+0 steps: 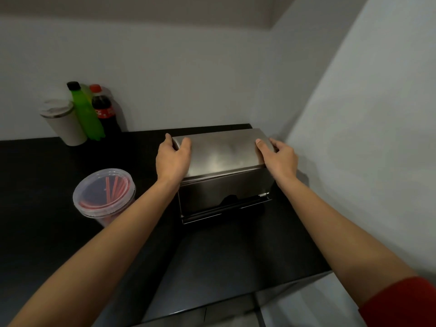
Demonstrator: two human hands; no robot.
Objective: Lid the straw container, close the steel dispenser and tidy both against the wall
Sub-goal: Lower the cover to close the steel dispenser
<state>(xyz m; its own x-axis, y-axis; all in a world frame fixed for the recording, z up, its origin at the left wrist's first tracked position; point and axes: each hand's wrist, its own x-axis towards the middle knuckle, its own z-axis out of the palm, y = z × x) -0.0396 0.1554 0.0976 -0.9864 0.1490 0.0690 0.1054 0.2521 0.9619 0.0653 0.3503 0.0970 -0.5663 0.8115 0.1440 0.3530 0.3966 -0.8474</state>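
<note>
Grey walls meet in a corner behind the black bench (47, 185). Against that corner sits the steel dispenser (224, 156), its left end gripped by the left hand (173, 159) and its right end by the right hand (280, 159). Left of the dispenser stands the lidded straw container (103, 197).

A black tabletop (47, 185) is set into a corner formed by two plain pale grey walls: a back wall (165, 67) and a side wall (377, 138) on the right. A ceiling (141, 8) of a slightly darker grey is seen at the top. The room is dimly and evenly lit, and soft shadows are cast in the corner. The tabletop's front edge is seen at the lower right, where a light grey floor (306, 308) is glimpsed below it.
</note>
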